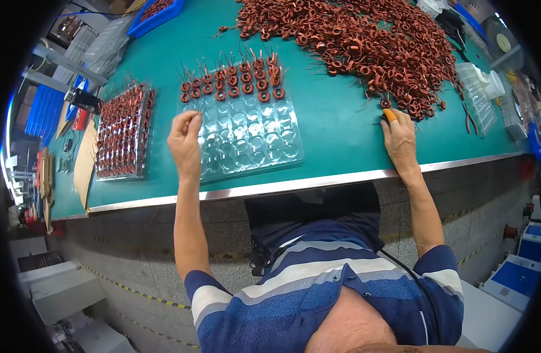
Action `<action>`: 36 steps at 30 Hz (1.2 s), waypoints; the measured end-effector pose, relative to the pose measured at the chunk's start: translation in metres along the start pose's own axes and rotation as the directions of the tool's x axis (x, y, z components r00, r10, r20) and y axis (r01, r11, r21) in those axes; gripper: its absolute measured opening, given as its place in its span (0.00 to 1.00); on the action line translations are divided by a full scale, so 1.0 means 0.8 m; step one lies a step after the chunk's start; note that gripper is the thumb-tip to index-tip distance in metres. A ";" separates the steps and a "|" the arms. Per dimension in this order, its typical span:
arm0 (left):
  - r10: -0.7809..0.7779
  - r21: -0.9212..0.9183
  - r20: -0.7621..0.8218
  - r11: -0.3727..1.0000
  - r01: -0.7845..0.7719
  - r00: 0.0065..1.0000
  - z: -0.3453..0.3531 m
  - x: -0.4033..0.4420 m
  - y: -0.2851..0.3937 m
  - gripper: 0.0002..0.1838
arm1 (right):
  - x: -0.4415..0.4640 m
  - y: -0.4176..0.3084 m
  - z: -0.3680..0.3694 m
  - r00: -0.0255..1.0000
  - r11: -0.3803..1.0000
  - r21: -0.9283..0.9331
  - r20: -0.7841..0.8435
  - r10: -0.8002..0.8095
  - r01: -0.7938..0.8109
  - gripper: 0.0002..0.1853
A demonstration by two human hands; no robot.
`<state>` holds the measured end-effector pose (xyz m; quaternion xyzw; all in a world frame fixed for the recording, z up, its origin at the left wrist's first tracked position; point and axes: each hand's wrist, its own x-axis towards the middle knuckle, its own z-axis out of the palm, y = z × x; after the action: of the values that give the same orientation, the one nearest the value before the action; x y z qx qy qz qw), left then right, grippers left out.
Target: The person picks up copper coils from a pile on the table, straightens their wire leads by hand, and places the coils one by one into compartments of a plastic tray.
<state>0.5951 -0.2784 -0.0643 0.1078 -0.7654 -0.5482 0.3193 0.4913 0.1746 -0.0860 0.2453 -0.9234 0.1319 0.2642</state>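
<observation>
My left hand (185, 136) is over the left edge of a clear plastic tray (253, 138), its fingers pinched together; whatever they hold is hidden. Copper-coloured wound rings (233, 80) with upright wire ends fill the tray's far rows, while its nearer round pockets hold none. At the near edge of a large heap of similar rings (370, 50), my right hand (401, 138) has its thumb and fingers drawn together. An orange cover is on one finger. Thin dark ends show beside the fingertips, but the item there is too small to tell.
Stacked trays of rings (124, 132) stand at the left, beside a brown sheet (84, 165). A blue bin (156, 17) is at the far left. Pliers (470, 119) and clear trays (478, 97) lie right of the heap. The green table's metal edge (317, 181) runs in front of me.
</observation>
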 end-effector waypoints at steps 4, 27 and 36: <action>0.102 0.295 -0.023 0.951 -0.091 0.995 0.006 0.047 0.002 0.06 | 0.003 0.001 0.002 0.998 0.998 0.052 -0.055 -0.015 0.018 0.10; -0.040 -0.020 0.688 0.997 0.074 0.725 0.214 -0.045 0.110 0.30 | 0.057 -0.080 -0.014 0.875 0.136 0.930 0.262 0.407 -0.342 0.11; -0.004 -0.368 0.778 0.808 0.460 0.629 0.267 -0.056 0.092 0.24 | 0.053 -0.089 0.003 0.908 0.215 0.934 0.191 0.373 -0.285 0.10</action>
<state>0.5138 -0.0629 -0.0561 -0.1172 -0.6203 -0.7711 -0.0831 0.4961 0.0975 -0.0562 0.1468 -0.6831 0.7122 0.0678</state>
